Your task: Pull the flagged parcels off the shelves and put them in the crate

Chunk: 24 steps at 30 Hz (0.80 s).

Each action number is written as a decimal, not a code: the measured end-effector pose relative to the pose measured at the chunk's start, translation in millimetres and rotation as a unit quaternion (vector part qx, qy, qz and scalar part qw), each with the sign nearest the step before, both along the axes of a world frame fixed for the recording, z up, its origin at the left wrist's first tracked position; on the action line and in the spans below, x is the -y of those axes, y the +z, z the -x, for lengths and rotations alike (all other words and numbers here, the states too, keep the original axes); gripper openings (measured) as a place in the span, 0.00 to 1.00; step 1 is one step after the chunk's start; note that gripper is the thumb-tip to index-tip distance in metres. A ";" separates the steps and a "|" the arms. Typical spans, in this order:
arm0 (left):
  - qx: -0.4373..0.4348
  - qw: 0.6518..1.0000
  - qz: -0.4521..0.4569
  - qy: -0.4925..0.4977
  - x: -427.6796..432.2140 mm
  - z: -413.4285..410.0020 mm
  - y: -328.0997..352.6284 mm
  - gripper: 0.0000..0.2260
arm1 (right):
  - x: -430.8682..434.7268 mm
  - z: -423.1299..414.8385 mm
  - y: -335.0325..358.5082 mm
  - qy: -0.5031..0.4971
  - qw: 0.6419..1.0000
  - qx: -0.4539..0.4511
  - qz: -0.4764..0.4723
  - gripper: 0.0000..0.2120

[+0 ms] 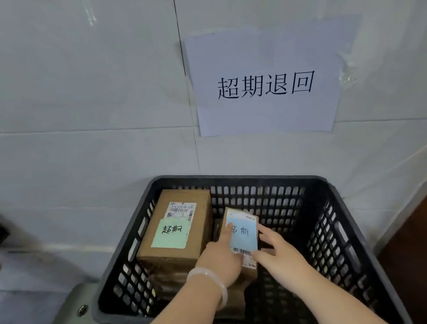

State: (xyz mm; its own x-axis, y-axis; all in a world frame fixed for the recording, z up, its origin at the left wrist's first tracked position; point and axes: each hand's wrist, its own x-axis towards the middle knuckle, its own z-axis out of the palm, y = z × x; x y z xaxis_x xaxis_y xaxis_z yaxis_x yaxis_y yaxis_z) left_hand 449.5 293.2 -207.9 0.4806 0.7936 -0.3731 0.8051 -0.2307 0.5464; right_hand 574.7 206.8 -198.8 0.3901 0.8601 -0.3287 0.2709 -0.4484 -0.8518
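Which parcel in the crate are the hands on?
The smaller blue-note parcel, right of the larger green-note parcel; left hand and right hand both hold it.

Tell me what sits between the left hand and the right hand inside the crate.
In the head view, the small parcel with the blue note sits between the left hand and right hand, which both hold it inside the crate.

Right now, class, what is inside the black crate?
A larger parcel, green note; a smaller parcel, blue note, gripped by left hand and right hand. Anything beneath them is covered.
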 end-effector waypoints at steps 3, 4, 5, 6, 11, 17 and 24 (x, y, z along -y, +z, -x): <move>-0.062 0.998 -0.002 -0.014 -1.4 -1.2 -6.3 0.31 | -2.0 -5.8 -5.8 -0.013 1.000 0.026 0.002 0.30; -0.076 0.997 -0.007 -0.017 -1.6 -1.7 -6.4 0.30 | -1.7 -8.1 -7.1 -0.019 0.999 0.037 0.004 0.30; -0.091 0.995 -0.014 -0.026 -0.3 -1.7 -5.0 0.30 | -0.6 -9.9 -8.3 -0.023 0.999 0.047 0.007 0.29; -0.102 0.994 -0.027 -0.040 1.7 -1.2 -2.6 0.30 | 0.5 -11.1 -9.1 -0.024 0.998 0.056 0.011 0.29; -0.102 0.955 -0.209 -0.185 11.5 6.6 21.0 0.28 | 6.9 -13.5 -11.3 -0.015 0.994 0.108 0.012 0.27; -0.240 0.870 -0.208 -0.376 -9.4 28.8 35.3 0.22 | 11.1 -17.0 -9.3 -0.015 0.993 0.115 0.012 0.26; -0.267 0.863 -0.232 -0.360 -33.4 17.5 11.5 0.31 | 13.4 -14.0 -7.9 0.001 0.993 0.119 0.016 0.27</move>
State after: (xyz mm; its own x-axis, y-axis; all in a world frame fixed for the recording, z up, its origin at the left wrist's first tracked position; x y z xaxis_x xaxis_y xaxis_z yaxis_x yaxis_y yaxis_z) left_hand 432.0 326.7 -196.4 0.7692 0.4847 -0.4164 0.4702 -0.8706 -0.1448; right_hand 588.7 193.4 -206.7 0.4589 0.8511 -0.2550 0.4641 -0.4743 -0.7481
